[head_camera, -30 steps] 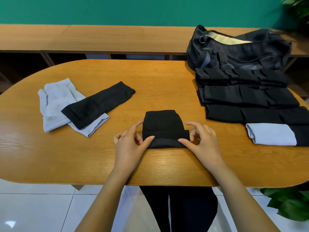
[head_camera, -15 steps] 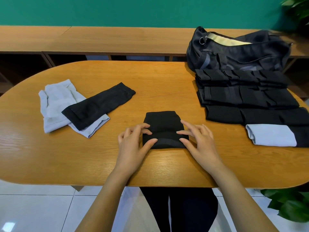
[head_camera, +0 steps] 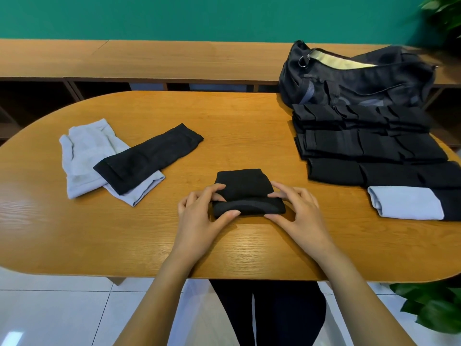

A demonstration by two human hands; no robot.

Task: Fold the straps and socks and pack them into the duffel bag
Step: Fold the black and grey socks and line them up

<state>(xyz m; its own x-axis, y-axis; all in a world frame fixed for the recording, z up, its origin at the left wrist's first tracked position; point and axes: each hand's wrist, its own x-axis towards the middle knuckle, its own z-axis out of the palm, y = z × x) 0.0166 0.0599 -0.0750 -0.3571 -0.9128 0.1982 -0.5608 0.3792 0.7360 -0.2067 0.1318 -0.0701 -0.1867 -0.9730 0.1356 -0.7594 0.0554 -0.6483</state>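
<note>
Head view looks down on the table (head_camera: 99,233), where I work on a black sock (head_camera: 243,184) lying in the middle, near the front edge. My left hand (head_camera: 199,218) pinches the sock's near, doubled-up edge at its left end, thumb in front and fingers curled over the top. My right hand (head_camera: 300,212) pinches the same edge at its right end in the same way. The near part makes a thick fold and the far part lies flat on the wood.

Off to my left, a long black piece (head_camera: 149,158) lies slantwise across some pale grey pieces (head_camera: 84,156). On my right, rows of folded black pieces (head_camera: 369,146) sit close together, with one pale grey folded piece (head_camera: 409,202) in the nearest row. Just behind them, at the far right of the table, stands the duffel bag (head_camera: 354,81), its zip open and a light lining showing.
</note>
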